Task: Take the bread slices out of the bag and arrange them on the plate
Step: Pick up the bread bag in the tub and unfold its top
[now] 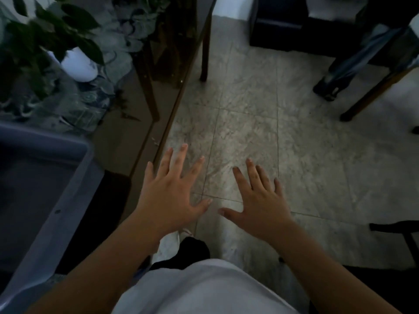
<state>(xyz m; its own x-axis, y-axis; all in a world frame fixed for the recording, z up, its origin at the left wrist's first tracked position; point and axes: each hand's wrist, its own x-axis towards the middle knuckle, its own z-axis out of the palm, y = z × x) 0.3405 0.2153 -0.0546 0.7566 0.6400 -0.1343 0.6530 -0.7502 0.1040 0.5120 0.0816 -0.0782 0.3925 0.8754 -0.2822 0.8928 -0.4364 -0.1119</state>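
Hands fill the middle of the head view, both held out palm down over a pale marbled tile floor. The left hand has its fingers spread wide and holds nothing; its little finger reaches over the edge of a dark glass-topped table that runs up the left side. The right hand is likewise flat and splayed, empty, with its thumb pointing toward the left thumb; the two thumbs are near each other but apart. Both bare forearms come up from the lower corners, on either side of a white shirt.

On the table stands a leafy plant in a white pot, on a patterned cloth. A grey-blue plastic bin sits at the left edge, nearest the camera. Wooden chair legs show at upper right, beside dark furniture. The light is dim and the picture soft.

Bread, bag and plate cannot be seen anywhere in this view, so their place cannot be told.
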